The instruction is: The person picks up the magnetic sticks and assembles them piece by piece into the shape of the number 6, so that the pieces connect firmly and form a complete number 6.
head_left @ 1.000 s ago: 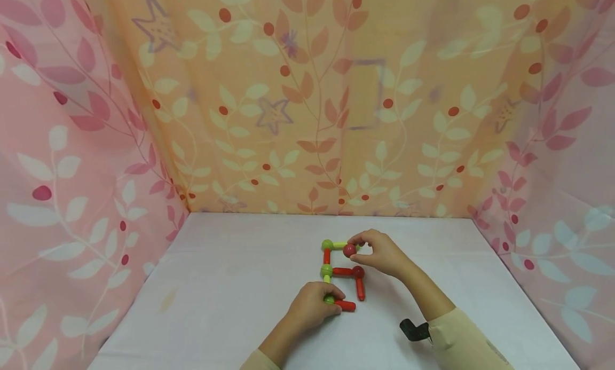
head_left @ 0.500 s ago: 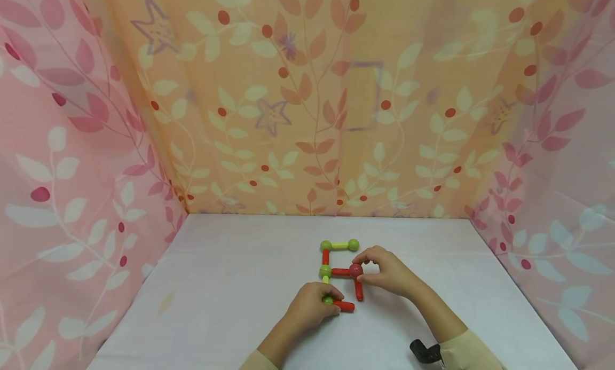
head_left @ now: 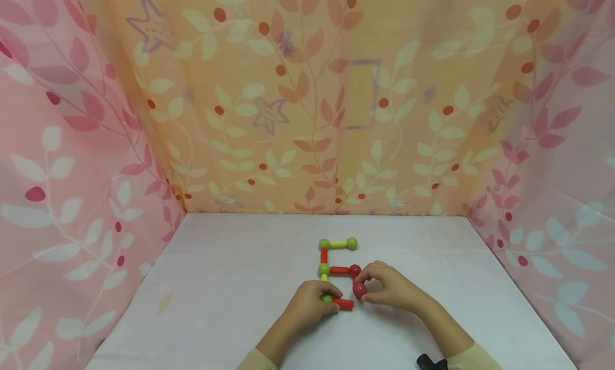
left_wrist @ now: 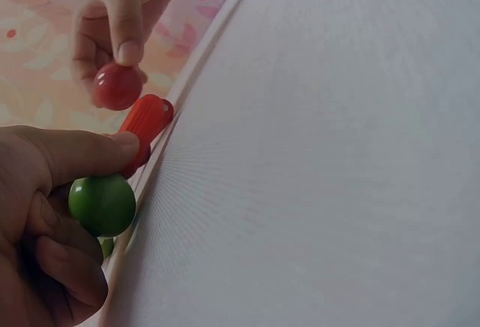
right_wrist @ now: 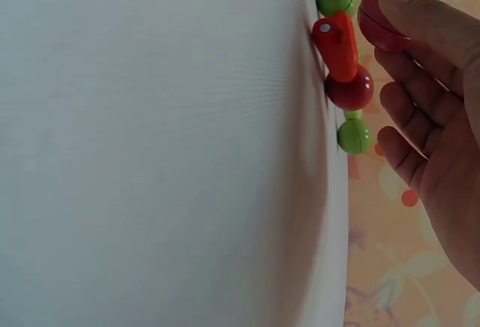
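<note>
My right hand (head_left: 396, 289) pinches a red ball (head_left: 359, 291) between thumb and fingers. In the right wrist view the ball (right_wrist: 375, 27) is beside and apart from the silver-tipped end of a red rod (right_wrist: 339, 46). That rod's other end joins another red ball (head_left: 355, 270). My left hand (head_left: 309, 303) holds a green ball (left_wrist: 103, 205) at the near corner of a flat figure of rods and balls, with its thumb by a red rod (head_left: 344, 304). Green balls (head_left: 324, 269), a red rod (head_left: 340, 270) and a yellow-green rod (head_left: 338, 244) form the rest of the figure.
A white cloth-covered table (head_left: 230, 274) lies under everything. Patterned curtains (head_left: 269, 162) close it in at the back and both sides. A black device (head_left: 431, 362) sits by the right sleeve at the front edge.
My right hand has carried the red ball toward me, from near the figure's far green ball, past the middle red ball, to the near end of the upright red rod. My left hand stays put.
</note>
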### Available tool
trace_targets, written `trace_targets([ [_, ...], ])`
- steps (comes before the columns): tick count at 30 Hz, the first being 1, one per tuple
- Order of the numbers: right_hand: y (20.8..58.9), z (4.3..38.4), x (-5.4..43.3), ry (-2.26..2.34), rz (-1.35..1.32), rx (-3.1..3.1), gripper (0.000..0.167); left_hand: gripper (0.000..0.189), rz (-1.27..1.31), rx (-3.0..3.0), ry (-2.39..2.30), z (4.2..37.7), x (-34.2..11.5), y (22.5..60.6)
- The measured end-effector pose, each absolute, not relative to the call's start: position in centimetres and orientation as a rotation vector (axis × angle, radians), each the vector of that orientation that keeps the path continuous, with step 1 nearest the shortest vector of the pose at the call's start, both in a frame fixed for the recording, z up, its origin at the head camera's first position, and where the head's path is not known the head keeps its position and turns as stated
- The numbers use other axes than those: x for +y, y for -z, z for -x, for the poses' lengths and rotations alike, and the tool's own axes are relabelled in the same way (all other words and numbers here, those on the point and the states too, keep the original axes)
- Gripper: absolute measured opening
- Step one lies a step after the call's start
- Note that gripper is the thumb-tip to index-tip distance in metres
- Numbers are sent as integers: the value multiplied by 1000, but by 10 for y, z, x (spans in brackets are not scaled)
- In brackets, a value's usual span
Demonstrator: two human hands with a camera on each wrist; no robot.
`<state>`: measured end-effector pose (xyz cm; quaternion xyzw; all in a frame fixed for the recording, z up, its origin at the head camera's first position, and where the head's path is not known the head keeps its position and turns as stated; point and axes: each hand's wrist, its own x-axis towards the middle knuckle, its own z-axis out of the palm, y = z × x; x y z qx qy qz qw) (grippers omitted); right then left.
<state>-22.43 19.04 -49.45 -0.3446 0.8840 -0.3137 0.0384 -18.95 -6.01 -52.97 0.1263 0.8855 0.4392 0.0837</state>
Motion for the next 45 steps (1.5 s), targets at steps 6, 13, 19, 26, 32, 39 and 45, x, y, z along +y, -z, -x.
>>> trace_targets([
  [6, 501, 219, 194, 932, 1103, 2661, 32, 23, -344, 2613, -1314, 190, -60, 531],
  [13, 506, 218, 195, 885, 1131, 2639, 32, 24, -332, 2594, -1330, 192, -60, 531],
  [19, 507, 216, 193, 871, 1101, 2618, 32, 23, -317, 2571, -1351, 193, -60, 531],
  [26, 510, 215, 192, 874, 1083, 2626, 33, 23, -335, 2588, -1342, 192, -61, 531],
  [32, 511, 215, 193, 883, 1078, 2620, 33, 23, -358, 2597, -1338, 192, -62, 531],
  [39, 509, 218, 195, 868, 1079, 2587, 33, 23, -386, 2608, -1338, 193, -62, 532],
  [45, 498, 222, 195, 893, 1094, 2523, 33, 22, -385, 2599, -1345, 192, -62, 531],
])
